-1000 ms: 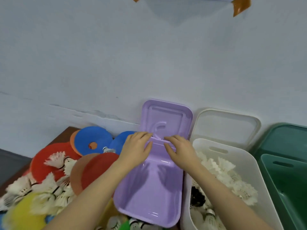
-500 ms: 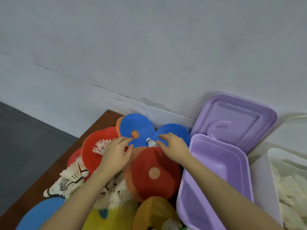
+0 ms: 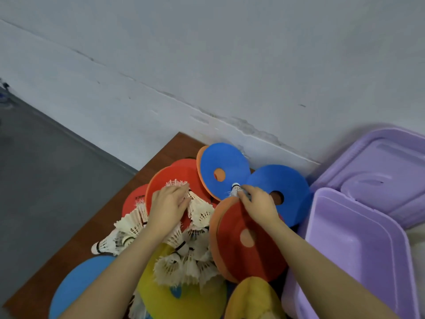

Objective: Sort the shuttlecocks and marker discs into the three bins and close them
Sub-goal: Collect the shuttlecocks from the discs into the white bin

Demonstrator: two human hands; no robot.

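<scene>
A heap of flat marker discs covers the brown table: two blue discs [image 3: 224, 166], red discs [image 3: 248, 245], a yellow disc [image 3: 184, 300]. White feather shuttlecocks [image 3: 184, 268] lie piled among them. My left hand [image 3: 166, 204] grips a white shuttlecock [image 3: 200, 208] lying on a red disc. My right hand [image 3: 258, 207] pinches another shuttlecock [image 3: 235, 189] by its cork end, over the blue discs. The purple bin [image 3: 349, 247] stands open at the right, its lid [image 3: 379, 171] leaning back against the wall.
The brown table [image 3: 177, 148] ends at its far left corner, with grey floor [image 3: 46, 180] beyond. A pale wall [image 3: 230, 65] runs right behind the discs and bin. A further blue disc [image 3: 80, 284] lies at the front left.
My view swung left from the bins to the disc pile. Both hands left the purple bin's rim, reached onto the heap and each took hold of a shuttlecock.
</scene>
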